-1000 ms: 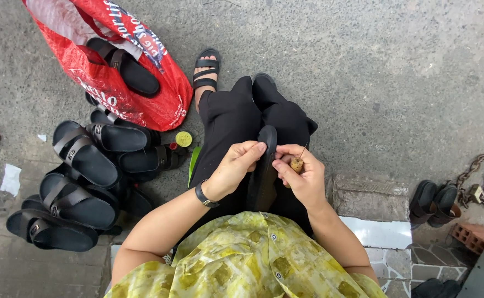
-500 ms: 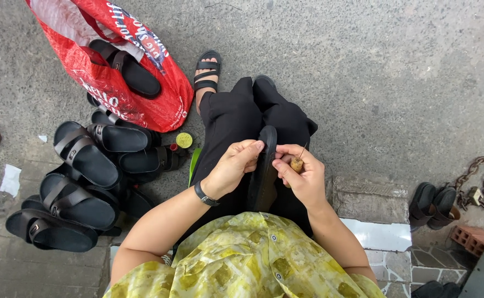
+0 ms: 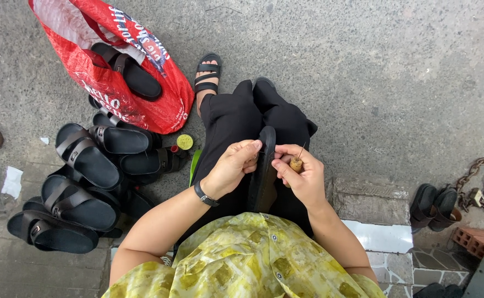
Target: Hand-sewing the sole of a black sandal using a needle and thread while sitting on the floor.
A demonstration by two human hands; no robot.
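Note:
A black sandal (image 3: pixel 264 171) stands on edge on my lap, over black trousers. My left hand (image 3: pixel 235 164) grips its left side, fingers pinched at the upper edge. My right hand (image 3: pixel 301 175) is closed around a small wooden-handled awl (image 3: pixel 296 164) whose thin metal tip points up beside the sandal's right edge. A black band sits on my left wrist (image 3: pixel 204 194).
A pile of black sandals (image 3: pixel 82 182) lies to my left. A red bag (image 3: pixel 115 72) with a sandal in it rests on the concrete. A small yellow-lidded tin (image 3: pixel 184 142) is near my knee. A rusty chain with a padlock (image 3: pixel 482 187) and dark shoes (image 3: pixel 432 204) lie right.
Both hands stay on the sandal; the fingers shift only slightly.

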